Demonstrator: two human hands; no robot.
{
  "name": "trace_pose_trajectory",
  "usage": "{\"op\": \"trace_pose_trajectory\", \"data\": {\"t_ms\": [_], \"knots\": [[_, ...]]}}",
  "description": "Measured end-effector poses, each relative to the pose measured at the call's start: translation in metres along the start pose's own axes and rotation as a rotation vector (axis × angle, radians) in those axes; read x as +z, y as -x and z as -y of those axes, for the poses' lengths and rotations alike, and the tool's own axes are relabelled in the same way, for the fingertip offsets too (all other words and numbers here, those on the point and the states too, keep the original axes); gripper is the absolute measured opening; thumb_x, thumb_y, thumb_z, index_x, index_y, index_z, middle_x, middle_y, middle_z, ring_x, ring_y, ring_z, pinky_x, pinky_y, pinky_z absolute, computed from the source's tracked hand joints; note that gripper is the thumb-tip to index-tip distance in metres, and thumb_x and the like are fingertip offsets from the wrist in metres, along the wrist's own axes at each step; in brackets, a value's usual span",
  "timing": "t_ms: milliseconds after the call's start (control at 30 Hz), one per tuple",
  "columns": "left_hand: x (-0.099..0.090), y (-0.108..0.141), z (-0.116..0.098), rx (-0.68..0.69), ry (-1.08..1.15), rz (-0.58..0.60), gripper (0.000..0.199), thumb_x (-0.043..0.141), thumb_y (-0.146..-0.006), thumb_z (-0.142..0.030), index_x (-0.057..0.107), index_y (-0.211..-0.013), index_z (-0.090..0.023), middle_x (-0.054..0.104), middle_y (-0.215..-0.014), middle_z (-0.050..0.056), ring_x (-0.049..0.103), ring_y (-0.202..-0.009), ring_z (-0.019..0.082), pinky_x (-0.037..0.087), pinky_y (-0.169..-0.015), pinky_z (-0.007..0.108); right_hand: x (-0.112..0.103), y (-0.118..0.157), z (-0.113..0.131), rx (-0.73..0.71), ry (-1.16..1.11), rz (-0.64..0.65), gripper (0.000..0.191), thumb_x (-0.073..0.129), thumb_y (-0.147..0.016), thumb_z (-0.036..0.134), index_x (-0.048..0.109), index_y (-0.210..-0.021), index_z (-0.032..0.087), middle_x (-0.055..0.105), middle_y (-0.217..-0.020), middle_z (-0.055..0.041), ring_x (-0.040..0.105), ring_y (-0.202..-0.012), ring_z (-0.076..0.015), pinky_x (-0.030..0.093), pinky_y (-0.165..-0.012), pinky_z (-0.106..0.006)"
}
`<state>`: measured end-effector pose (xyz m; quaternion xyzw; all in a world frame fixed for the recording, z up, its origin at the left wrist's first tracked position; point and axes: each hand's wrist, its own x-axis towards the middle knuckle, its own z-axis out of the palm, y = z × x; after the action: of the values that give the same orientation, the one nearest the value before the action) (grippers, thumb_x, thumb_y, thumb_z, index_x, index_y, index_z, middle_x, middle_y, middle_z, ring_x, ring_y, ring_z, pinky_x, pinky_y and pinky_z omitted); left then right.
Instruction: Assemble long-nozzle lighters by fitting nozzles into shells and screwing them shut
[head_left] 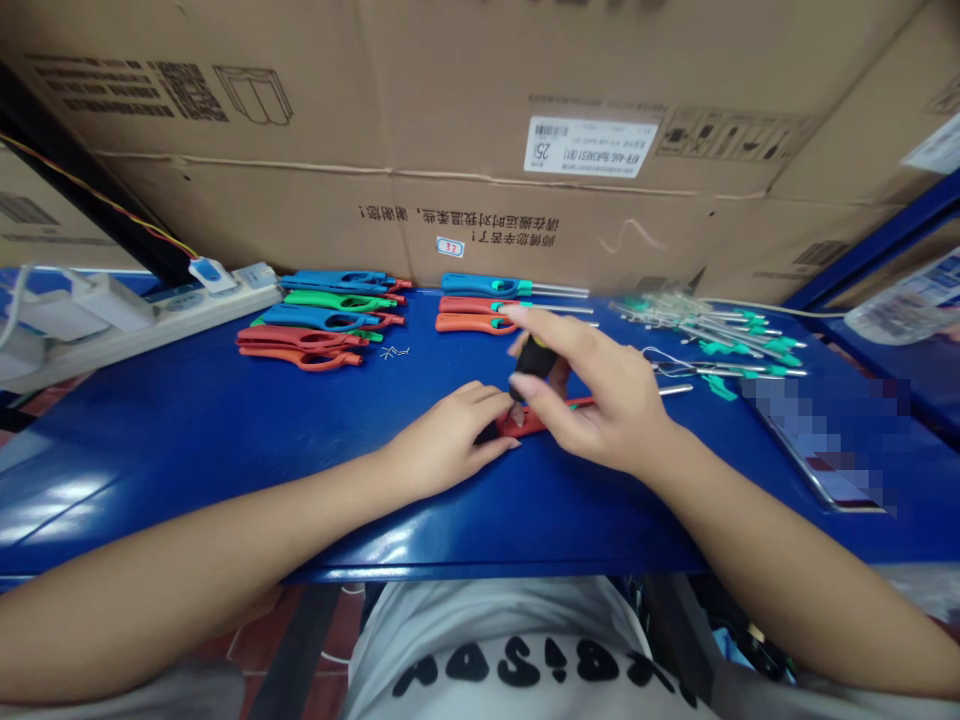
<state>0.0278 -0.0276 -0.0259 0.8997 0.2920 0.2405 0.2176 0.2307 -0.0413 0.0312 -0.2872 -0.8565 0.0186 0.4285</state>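
Note:
My left hand (461, 440) is closed around the handle end of a red long-reach lighter (532, 420) lying on the blue table. The lighter's metal tube pokes out to the right, beyond my other hand. My right hand (600, 390) grips a screwdriver (534, 358) with a black and yellow handle, held nearly upright. Its tip points down at the lighter beside my left fingertips; whether it sits in a screw I cannot tell. Behind my hands lie an orange lighter (472, 323), a red one (469, 304) and a blue one (480, 285), all with metal tubes.
Lighter casings (300, 355) in several colours are stacked at the left, with small screws (394, 352) next to them. Metal tubes with green parts (735, 330) are heaped at the right, near a phone (817, 440). A power strip (172, 320) and cardboard box (450, 120) border the table.

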Motion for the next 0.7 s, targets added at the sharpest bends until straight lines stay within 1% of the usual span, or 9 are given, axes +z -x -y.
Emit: {"op": "trace_pose_trajectory", "data": {"t_ms": [100, 233, 300, 367, 433, 500, 600, 633, 700], "knots": [[0.000, 0.000, 0.000, -0.013, 0.011, 0.020, 0.017, 0.067, -0.093, -0.024, 0.063, -0.108, -0.018, 0.066, -0.110, 0.009, 0.061, -0.106, 0.025, 0.050, -0.095, 0.040, -0.003, -0.003, 0.004, 0.081, -0.081, 0.063, 0.046, 0.042, -0.104, 0.029, 0.044, -0.151, 0.028, 0.066, -0.133, -0.0071, 0.071, -0.099, -0.0196, 0.060, -0.081, -0.033], [0.000, 0.000, 0.000, -0.006, -0.017, 0.013, 0.021, 0.067, -0.093, -0.024, 0.061, -0.112, -0.017, 0.064, -0.112, 0.009, 0.060, -0.106, 0.025, 0.050, -0.094, 0.040, -0.006, -0.005, 0.002, -0.020, 0.171, -0.015, 0.037, 0.060, -0.098, 0.037, 0.062, -0.133, 0.024, 0.074, -0.116, -0.0073, 0.071, -0.090, -0.0200, 0.058, -0.077, -0.031], [0.000, 0.000, 0.000, 0.000, -0.015, 0.017, 0.019, 0.067, -0.093, -0.023, 0.060, -0.109, -0.018, 0.064, -0.108, 0.008, 0.059, -0.102, 0.024, 0.050, -0.092, 0.038, -0.007, -0.005, 0.001, -0.013, 0.215, -0.025, 0.041, 0.059, -0.098, 0.038, 0.060, -0.136, 0.023, 0.073, -0.117, -0.0079, 0.071, -0.092, -0.0205, 0.057, -0.077, -0.031], [-0.001, -0.001, -0.001, -0.004, -0.003, 0.021, 0.015, 0.067, -0.093, -0.023, 0.059, -0.104, -0.018, 0.064, -0.103, 0.005, 0.059, -0.099, 0.023, 0.050, -0.091, 0.036, -0.006, -0.005, -0.001, 0.055, 0.123, 0.019, 0.045, 0.047, -0.103, 0.032, 0.049, -0.148, 0.025, 0.067, -0.131, -0.0081, 0.071, -0.092, -0.0186, 0.058, -0.078, -0.031], [-0.002, -0.002, -0.002, -0.009, 0.001, 0.026, 0.014, 0.068, -0.092, -0.023, 0.058, -0.101, -0.018, 0.064, -0.100, 0.004, 0.059, -0.097, 0.022, 0.049, -0.090, 0.035, -0.005, -0.006, -0.003, 0.130, 0.009, 0.052, 0.047, 0.040, -0.105, 0.028, 0.041, -0.153, 0.028, 0.061, -0.140, -0.0069, 0.071, -0.085, -0.0159, 0.059, -0.076, -0.031], [-0.002, -0.002, -0.003, -0.005, -0.007, 0.028, 0.015, 0.068, -0.092, -0.023, 0.058, -0.103, -0.018, 0.063, -0.100, 0.004, 0.059, -0.096, 0.022, 0.049, -0.089, 0.035, -0.004, -0.006, -0.006, 0.146, -0.019, 0.021, 0.044, 0.050, -0.102, 0.033, 0.049, -0.146, 0.029, 0.064, -0.136, -0.0055, 0.070, -0.077, -0.0149, 0.060, -0.073, -0.032], [-0.002, -0.002, -0.003, 0.008, -0.018, 0.027, 0.017, 0.068, -0.092, -0.022, 0.059, -0.106, -0.018, 0.064, -0.102, 0.005, 0.059, -0.097, 0.022, 0.049, -0.090, 0.036, -0.003, -0.006, -0.009, 0.093, 0.053, -0.053, 0.039, 0.067, -0.093, 0.039, 0.063, -0.130, 0.027, 0.071, -0.123, -0.0058, 0.071, -0.085, -0.0197, 0.060, -0.079, -0.035], [-0.003, -0.002, -0.003, 0.009, -0.015, 0.026, 0.017, 0.068, -0.092, -0.022, 0.059, -0.106, -0.018, 0.064, -0.103, 0.005, 0.059, -0.098, 0.022, 0.049, -0.090, 0.037, -0.003, -0.006, -0.009, 0.088, 0.057, -0.060, 0.038, 0.065, -0.094, 0.039, 0.062, -0.130, 0.026, 0.071, -0.121, -0.0065, 0.072, -0.090, -0.0212, 0.060, -0.082, -0.037], [-0.003, -0.002, -0.003, -0.002, 0.004, 0.032, 0.019, 0.069, -0.092, -0.022, 0.059, -0.108, -0.018, 0.065, -0.106, 0.005, 0.059, -0.100, 0.022, 0.049, -0.092, 0.037, -0.003, -0.006, -0.010, 0.119, 0.004, -0.041, 0.038, 0.051, -0.102, 0.035, 0.056, -0.139, 0.027, 0.071, -0.122, -0.0077, 0.071, -0.097, -0.0217, 0.060, -0.084, -0.038]]}}
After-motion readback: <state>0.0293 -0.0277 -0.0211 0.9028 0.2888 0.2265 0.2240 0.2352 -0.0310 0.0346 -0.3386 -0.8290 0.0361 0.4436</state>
